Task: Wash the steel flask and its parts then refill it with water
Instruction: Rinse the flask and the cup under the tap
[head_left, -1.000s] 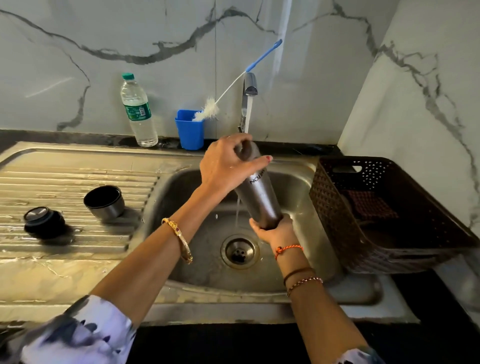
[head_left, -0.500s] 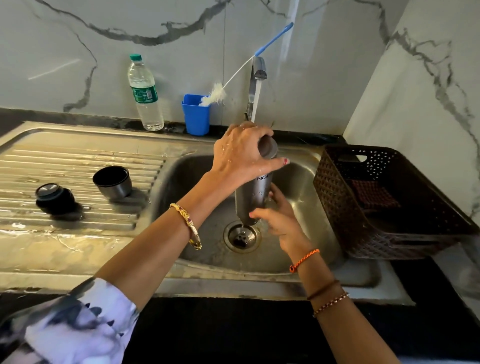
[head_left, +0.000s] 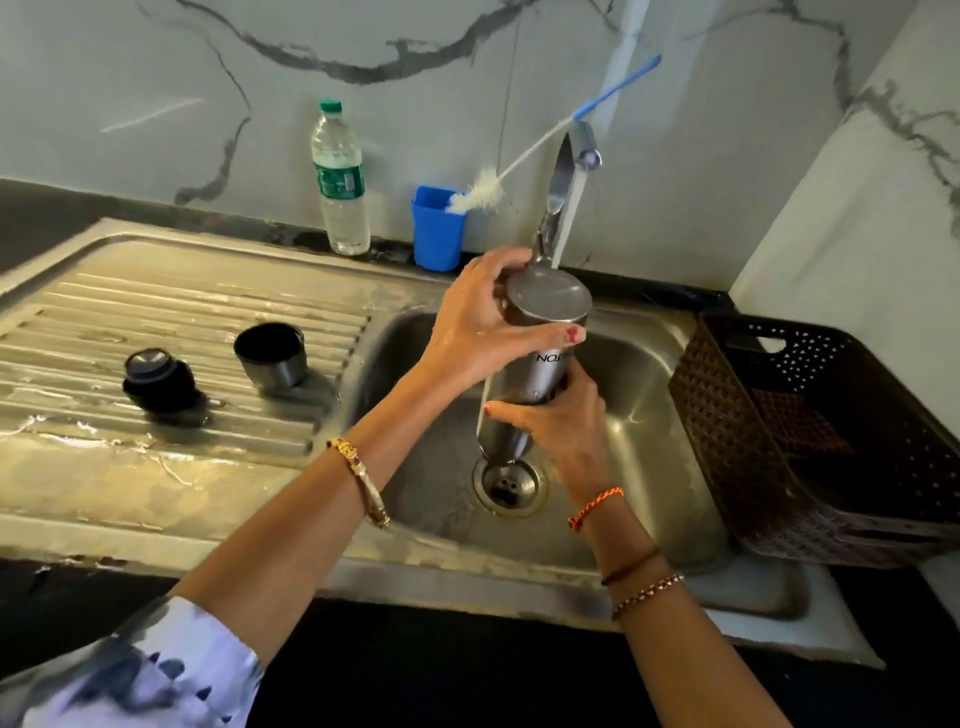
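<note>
The steel flask (head_left: 545, 358) hangs upside down over the sink basin (head_left: 644, 415), its flat base up and its mouth just above the drain (head_left: 509, 483). My left hand (head_left: 478, 322) grips the flask near its base. My right hand (head_left: 561, 421) wraps the lower body near the neck. Water runs from the tap (head_left: 571, 171) onto the flask's base. On the draining board (head_left: 171, 322) the steel cup lid (head_left: 270, 356) stands open side up, and the black stopper (head_left: 158, 379) sits to its left.
A plastic water bottle (head_left: 340, 176) and a blue cup (head_left: 436, 228) holding a bottle brush (head_left: 524, 166) stand at the back ledge. A dark brown perforated basket (head_left: 810, 431) sits right of the sink. Marble walls close in behind and on the right.
The flask went from tilted to upright and inverted, mouth over the drain. My right hand moved from under its lower end up onto the body. My left hand stayed at the base.
</note>
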